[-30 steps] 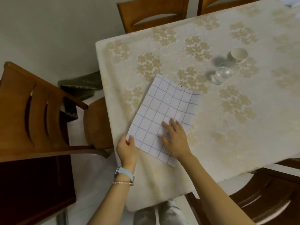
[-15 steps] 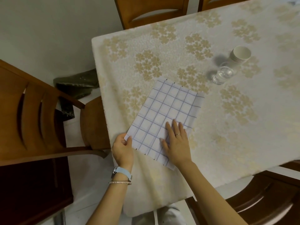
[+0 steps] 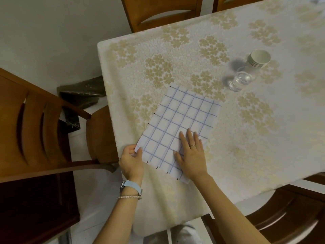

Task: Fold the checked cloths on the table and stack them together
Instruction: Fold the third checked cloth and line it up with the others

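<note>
Worktop (image 3: 177, 55): cream tablecloth with gold flower clusters, spanning 12 to 4 o'clock.
Chairs: brown wood, at 9 o'clock (image 3: 44, 131), 12 o'clock (image 3: 161, 13) and 5 o'clock (image 3: 281, 219).
Floor (image 3: 52, 32): pale, plain.
Dark slabs (image 3: 82, 90): on floor, 10 o'clock.

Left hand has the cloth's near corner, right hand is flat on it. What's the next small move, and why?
Probably lift that corner with the left hand and carry it across the checked cloth to start a fold. The cloth lies flat, the corner is pinched, and the right hand pins it against sliding.
</note>
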Demonstrator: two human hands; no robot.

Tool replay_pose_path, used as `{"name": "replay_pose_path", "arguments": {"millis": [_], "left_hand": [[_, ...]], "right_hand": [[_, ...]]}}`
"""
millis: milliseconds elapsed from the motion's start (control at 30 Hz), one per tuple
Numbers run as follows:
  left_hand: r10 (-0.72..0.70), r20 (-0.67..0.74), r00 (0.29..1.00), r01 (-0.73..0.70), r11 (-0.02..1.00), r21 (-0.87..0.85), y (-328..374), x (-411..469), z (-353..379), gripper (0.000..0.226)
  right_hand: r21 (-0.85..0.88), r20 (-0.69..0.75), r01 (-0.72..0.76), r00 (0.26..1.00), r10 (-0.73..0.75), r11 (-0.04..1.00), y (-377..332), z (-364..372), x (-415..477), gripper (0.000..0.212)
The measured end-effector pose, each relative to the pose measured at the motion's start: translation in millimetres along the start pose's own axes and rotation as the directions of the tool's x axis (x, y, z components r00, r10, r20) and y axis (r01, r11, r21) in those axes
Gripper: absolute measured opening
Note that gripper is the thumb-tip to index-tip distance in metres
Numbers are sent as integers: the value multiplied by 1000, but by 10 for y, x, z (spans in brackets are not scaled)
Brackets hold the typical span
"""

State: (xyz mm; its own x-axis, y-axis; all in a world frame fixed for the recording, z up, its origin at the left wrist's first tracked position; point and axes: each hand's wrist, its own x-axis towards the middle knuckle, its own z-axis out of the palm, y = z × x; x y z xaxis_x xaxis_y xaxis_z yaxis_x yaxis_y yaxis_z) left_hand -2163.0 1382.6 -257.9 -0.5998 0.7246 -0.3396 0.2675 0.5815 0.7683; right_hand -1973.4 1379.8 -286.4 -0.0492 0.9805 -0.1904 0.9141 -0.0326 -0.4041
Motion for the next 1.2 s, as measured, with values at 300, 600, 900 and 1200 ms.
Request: {"name": "replay_pose_path", "arguments": {"millis": [300,600,900,1200], "left_hand": [[15,-15,1000,-15,1000,-21,-2,-28,-29,18],[654,277,704,-710,654,261,-82,-353,235,23],[665,661,348,-937,261,232,-368,-782,745,54],[506,813,287,-953,68,294,-371,-791,632,74]], "right_hand": [[-29,14,17,1000,-17,999,-15,4,14,74],[64,-39,75,997,-73,995,63,-52,49,62],[-25,-44,166,985,-167,986,556,-260,-29,61],[-219,27,254,967,-254,942,1008,-366,311,59]]}}
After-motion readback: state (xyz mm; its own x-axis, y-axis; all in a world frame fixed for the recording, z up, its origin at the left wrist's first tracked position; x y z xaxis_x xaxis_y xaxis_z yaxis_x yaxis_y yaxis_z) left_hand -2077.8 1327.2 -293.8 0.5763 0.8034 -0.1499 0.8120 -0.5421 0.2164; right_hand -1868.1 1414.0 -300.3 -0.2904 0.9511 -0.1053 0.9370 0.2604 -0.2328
